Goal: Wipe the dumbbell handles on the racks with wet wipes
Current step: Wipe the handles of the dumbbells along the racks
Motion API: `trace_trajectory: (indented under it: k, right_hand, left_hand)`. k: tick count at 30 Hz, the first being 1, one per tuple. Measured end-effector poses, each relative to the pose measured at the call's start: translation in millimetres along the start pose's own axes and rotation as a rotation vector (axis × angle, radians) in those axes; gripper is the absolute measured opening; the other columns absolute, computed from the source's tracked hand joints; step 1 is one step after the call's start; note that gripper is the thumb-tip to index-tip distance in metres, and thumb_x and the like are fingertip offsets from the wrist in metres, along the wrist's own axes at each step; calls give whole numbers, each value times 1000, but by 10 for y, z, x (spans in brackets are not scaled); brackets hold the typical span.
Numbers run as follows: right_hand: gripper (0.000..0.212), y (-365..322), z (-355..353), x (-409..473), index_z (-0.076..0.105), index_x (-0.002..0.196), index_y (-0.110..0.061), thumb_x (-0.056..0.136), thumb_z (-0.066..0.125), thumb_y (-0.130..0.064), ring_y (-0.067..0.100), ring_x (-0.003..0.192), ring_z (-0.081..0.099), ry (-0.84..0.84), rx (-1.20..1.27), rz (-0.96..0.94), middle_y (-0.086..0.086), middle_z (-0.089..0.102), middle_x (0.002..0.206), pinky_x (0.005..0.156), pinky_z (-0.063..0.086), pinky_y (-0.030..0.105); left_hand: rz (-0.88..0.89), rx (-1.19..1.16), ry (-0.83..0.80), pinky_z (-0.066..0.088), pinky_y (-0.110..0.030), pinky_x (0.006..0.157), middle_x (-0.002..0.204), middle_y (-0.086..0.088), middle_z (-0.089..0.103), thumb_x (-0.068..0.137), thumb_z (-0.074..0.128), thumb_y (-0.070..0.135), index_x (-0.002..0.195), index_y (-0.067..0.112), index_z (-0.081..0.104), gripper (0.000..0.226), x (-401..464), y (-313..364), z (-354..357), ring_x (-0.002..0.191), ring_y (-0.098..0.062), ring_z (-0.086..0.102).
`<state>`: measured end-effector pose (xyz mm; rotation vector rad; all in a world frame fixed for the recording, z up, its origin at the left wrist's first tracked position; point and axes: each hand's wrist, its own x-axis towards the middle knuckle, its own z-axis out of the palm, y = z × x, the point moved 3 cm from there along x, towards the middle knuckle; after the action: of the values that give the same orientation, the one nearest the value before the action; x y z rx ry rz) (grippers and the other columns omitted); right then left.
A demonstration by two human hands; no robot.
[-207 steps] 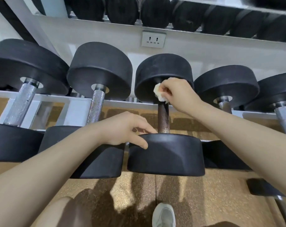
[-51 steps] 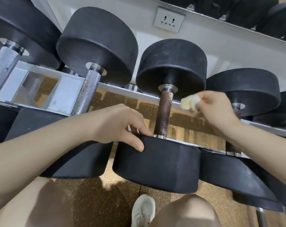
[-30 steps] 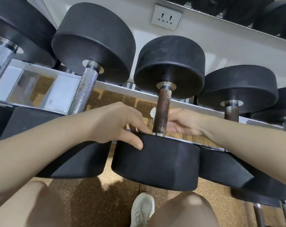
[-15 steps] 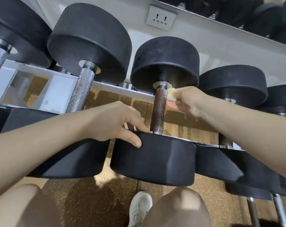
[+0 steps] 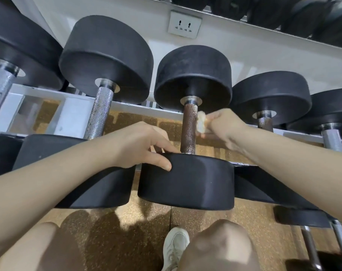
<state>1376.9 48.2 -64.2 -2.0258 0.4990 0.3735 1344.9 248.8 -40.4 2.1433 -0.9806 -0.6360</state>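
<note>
On the lower rack rail (image 5: 72, 112), at centre: rust-brown dumbbell handle (image 5: 189, 128), with balled wet wipe (image 5: 202, 122) pinched in the curled right hand (image 5: 223, 127) against its right side; left hand (image 5: 138, 145) draped over the near weight head (image 5: 185, 182), fingers relaxed, steadying. Risk, as judged: only one side cleaned, rust fouling the wipe, or the dumbbell rolling if the steadying hand lifts. Compared with half a second earlier: wipe lower on the handle.

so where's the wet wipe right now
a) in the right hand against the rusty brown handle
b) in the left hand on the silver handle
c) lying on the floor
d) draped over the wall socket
a: the right hand pinches the wet wipe against the right side of the rusty brown handle, while the left hand rests on that dumbbell's near head.
</note>
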Motion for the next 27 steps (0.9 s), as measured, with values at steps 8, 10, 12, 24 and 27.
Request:
trace_trajectory:
  k: [8, 10, 12, 24, 27]
  right_hand:
    - [22, 62, -41, -320, 67, 67, -1, 85, 56, -4, 2, 61, 42, -71, -491, -326, 10, 50, 59, 61, 35, 23]
    - [15, 55, -48, -473, 76, 83, -9, 86, 61, -10, 1, 72, 55, -216, -575, -293, -3, 67, 75, 71, 43, 20]
    - [14, -15, -33, -549, 76, 91, -18, 85, 64, -16, 3, 83, 62, -280, -650, -240, -10, 72, 89, 79, 47, 19]
    - [13, -660, 465, -1155, 71, 90, -14, 87, 59, -14, 12, 93, 62, -146, 30, -319, -4, 69, 99, 88, 47, 28]
    - [16, -730, 673, -1227, 70, 85, -11, 89, 55, -10, 17, 95, 64, -262, 267, -289, 3, 70, 99, 89, 48, 29]
  left_hand:
    - [9, 34, -31, 40, -7, 72, 90, 9, 60, 77, 72, 25, 108, 20, 69, 32, -9, 84, -43, 85, -6, 56]
    - [-23, 112, -58, 44, -18, 81, 100, 5, 62, 79, 69, 32, 111, 23, 68, 32, -16, 111, -54, 93, -9, 56]
    - [-61, 302, -55, 44, -33, 90, 111, 8, 59, 82, 62, 43, 116, 29, 63, 36, -46, 147, -79, 104, -12, 52]
    - [-36, 291, 340, 33, -1, 76, 101, 20, 55, 80, 63, 37, 117, 29, 61, 38, -1120, -36, -606, 92, -1, 49]
    - [-107, 254, 332, 34, -4, 73, 106, 18, 56, 79, 62, 38, 119, 27, 60, 41, -1316, -209, -630, 93, 1, 47]
